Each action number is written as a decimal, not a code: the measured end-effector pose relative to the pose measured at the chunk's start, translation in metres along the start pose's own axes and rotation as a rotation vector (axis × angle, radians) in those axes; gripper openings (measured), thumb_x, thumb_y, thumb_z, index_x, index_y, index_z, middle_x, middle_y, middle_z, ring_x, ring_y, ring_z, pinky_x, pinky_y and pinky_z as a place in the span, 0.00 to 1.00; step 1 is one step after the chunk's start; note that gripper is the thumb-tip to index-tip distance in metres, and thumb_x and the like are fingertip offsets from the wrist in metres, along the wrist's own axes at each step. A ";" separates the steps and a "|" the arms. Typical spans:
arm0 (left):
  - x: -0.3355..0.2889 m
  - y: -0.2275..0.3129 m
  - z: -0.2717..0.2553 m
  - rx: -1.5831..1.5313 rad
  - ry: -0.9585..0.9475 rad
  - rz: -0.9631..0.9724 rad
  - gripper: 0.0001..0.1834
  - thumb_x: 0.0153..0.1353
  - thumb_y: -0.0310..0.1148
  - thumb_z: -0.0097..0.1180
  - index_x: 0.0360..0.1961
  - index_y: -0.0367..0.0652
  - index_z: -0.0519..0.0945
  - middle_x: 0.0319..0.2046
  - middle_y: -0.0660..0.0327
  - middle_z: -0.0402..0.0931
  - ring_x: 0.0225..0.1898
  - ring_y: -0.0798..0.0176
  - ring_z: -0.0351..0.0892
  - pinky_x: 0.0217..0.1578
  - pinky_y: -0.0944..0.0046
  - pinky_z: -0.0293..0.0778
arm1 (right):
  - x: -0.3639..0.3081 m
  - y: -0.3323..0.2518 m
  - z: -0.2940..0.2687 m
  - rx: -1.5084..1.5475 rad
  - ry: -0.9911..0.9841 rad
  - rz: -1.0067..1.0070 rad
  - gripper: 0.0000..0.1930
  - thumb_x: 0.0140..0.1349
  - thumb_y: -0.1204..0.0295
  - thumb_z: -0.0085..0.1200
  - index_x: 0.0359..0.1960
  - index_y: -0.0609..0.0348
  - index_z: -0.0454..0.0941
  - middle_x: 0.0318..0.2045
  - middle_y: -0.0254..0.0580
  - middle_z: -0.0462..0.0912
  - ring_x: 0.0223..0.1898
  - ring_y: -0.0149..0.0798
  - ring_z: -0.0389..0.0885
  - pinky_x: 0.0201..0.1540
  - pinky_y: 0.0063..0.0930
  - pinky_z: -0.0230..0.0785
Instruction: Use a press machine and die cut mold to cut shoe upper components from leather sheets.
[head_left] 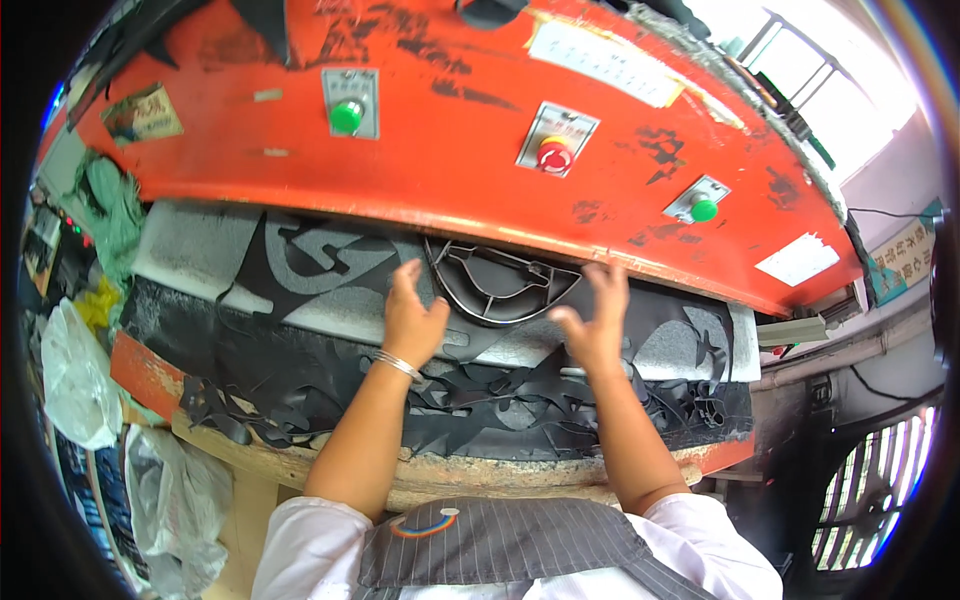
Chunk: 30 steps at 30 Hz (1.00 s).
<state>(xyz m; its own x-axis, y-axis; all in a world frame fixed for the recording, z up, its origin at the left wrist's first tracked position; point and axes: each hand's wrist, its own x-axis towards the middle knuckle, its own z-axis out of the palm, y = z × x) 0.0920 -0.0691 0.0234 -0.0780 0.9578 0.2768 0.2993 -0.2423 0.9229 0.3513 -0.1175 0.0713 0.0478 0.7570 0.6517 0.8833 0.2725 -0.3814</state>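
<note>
A curved steel cutting die (492, 319), with inner blades and cross struts, lies on a black sheet (650, 302) under the lower edge of a red press (430, 190). Beside the die's left end is my left hand (412, 315), fingers apart and pointing toward the press, with a bangle at the wrist. My right hand (597, 322) is at the die's right end, thumb and fingers spread. Nothing is held in either hand; whether the right fingertips touch the die I cannot tell. The press hides the far edge of the sheet.
Black offcut strips (500, 385) are heaped along the near edge, above a worn wooden ledge (440, 472). The press front carries a red button (555, 155) and two green ones, left (347, 117) and right (703, 208). Plastic bags (80, 375) hang at the left.
</note>
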 end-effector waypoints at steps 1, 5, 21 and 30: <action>0.007 0.008 -0.010 0.042 0.027 0.043 0.28 0.54 0.26 0.54 0.57 0.33 0.65 0.54 0.45 0.72 0.59 0.46 0.70 0.60 0.54 0.64 | 0.007 0.009 -0.016 -0.001 0.167 0.003 0.39 0.49 0.53 0.68 0.59 0.63 0.68 0.68 0.60 0.54 0.68 0.58 0.53 0.69 0.48 0.45; 0.041 0.068 -0.061 0.001 0.263 0.377 0.07 0.64 0.30 0.52 0.36 0.37 0.79 0.34 0.55 0.79 0.40 0.57 0.78 0.45 0.61 0.72 | 0.073 0.010 -0.086 -0.039 0.682 0.089 0.29 0.67 0.61 0.49 0.65 0.64 0.59 0.69 0.60 0.49 0.70 0.54 0.47 0.69 0.49 0.42; -0.117 0.097 -0.118 0.289 -0.381 0.455 0.16 0.60 0.37 0.57 0.18 0.42 0.74 0.20 0.56 0.70 0.24 0.50 0.71 0.27 0.55 0.68 | -0.060 -0.081 -0.104 0.126 -0.127 -0.270 0.27 0.51 0.62 0.65 0.52 0.58 0.73 0.51 0.47 0.75 0.54 0.52 0.71 0.55 0.48 0.60; -0.240 0.092 -0.086 0.483 -0.487 0.335 0.13 0.55 0.41 0.60 0.32 0.42 0.82 0.32 0.56 0.77 0.39 0.50 0.76 0.42 0.53 0.72 | -0.185 -0.139 -0.111 -0.009 -0.764 -0.287 0.28 0.44 0.60 0.67 0.47 0.60 0.75 0.39 0.44 0.77 0.43 0.47 0.76 0.42 0.39 0.72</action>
<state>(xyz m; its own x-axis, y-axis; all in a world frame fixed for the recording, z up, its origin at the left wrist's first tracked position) 0.0564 -0.3342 0.0652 0.4851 0.8321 0.2687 0.6245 -0.5448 0.5597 0.2717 -0.3615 0.0769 -0.5091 0.8554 0.0949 0.8168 0.5150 -0.2602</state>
